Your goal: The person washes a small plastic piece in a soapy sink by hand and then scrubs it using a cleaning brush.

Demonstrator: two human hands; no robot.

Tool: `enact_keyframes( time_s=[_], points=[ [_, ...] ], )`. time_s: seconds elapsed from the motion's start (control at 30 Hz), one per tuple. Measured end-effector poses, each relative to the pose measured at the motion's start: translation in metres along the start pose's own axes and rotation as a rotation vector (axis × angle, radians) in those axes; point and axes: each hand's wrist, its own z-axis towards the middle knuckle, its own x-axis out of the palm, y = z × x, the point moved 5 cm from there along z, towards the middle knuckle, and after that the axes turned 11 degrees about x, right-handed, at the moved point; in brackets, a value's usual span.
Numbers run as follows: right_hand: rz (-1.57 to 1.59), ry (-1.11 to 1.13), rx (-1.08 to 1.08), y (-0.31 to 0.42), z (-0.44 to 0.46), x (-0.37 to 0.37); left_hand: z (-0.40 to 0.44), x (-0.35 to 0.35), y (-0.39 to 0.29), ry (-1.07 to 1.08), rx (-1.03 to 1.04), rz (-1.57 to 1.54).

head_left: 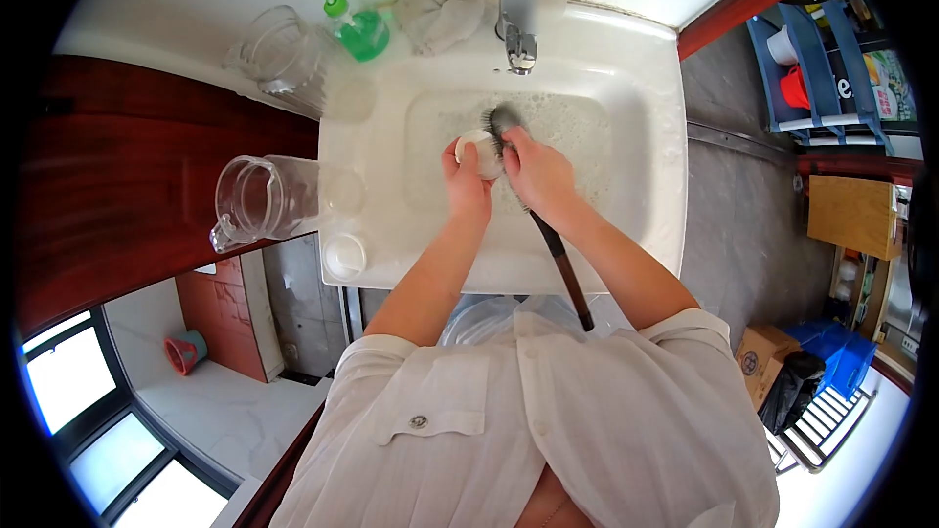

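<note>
Over the soapy basin of the white sink [641,137], my left hand [469,193] is closed around a small round white lid [479,154]. My right hand [540,174] grips a long-handled brush [559,259] close to its grey head, and its dark handle slants down toward my shirt. The bristles face the lid and appear to touch it. Another round white lid [345,256] lies on the near left corner of the sink. A clear pitcher [264,198] rests at the left edge, its handle pointing outward.
A chrome faucet [518,15] stands at the back of the sink. Left of it are a crumpled cloth [440,22], a green soap pump bottle [362,34] and a second clear pitcher [284,54]. To the right stands a blue shelf rack [822,68]; a cardboard box [763,362] sits lower down.
</note>
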Motion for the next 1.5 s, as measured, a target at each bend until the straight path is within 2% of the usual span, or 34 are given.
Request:
enact_keyframes(
  time_s=[0.07,0.2,0.27,0.3,0.37,0.57,0.7,0.8,1.0,1.1,1.2,1.27,1.43,1.5],
  points=[
    [0.091,-0.027,0.000,-0.005,0.005,0.003,-0.004,0.001,0.003,0.039,-0.091,-0.045],
    [0.126,-0.019,-0.015,-0.009,0.010,0.001,-0.005,0.000,0.002,0.075,-0.081,0.001],
    [0.132,0.020,-0.033,-0.003,-0.005,0.001,0.001,-0.002,-0.004,0.024,-0.042,-0.030],
    [0.131,0.072,0.039,-0.006,-0.001,0.003,-0.003,-0.001,-0.003,0.020,-0.044,-0.032],
    [0.127,0.060,0.049,-0.011,0.015,0.002,-0.012,0.006,0.005,0.058,-0.119,-0.025],
    [0.095,0.040,-0.003,-0.008,0.002,-0.004,-0.009,0.007,-0.001,0.014,-0.087,-0.041],
    [0.106,0.026,0.048,-0.015,0.009,-0.005,-0.018,0.011,0.008,0.019,-0.136,0.004],
    [0.098,0.027,-0.002,-0.014,0.000,-0.001,-0.010,0.005,0.007,0.019,-0.057,-0.014],
    [0.107,0.057,0.113,-0.018,0.005,-0.003,-0.015,0.005,0.010,0.024,-0.080,0.100],
    [0.137,0.010,0.045,-0.015,-0.004,0.001,-0.013,0.003,0.001,0.017,-0.030,0.049],
    [0.141,-0.007,0.103,-0.022,0.011,-0.008,-0.020,0.006,-0.004,0.083,-0.112,0.070],
    [0.135,-0.012,0.155,-0.016,0.013,-0.031,-0.021,0.005,-0.015,0.105,-0.143,-0.068],
    [0.166,-0.003,0.090,-0.011,-0.002,-0.050,-0.012,0.002,-0.029,0.153,-0.102,-0.103],
    [0.270,-0.130,-0.146,0.001,-0.016,-0.050,-0.010,0.002,-0.029,0.151,-0.096,-0.106]
  ],
)
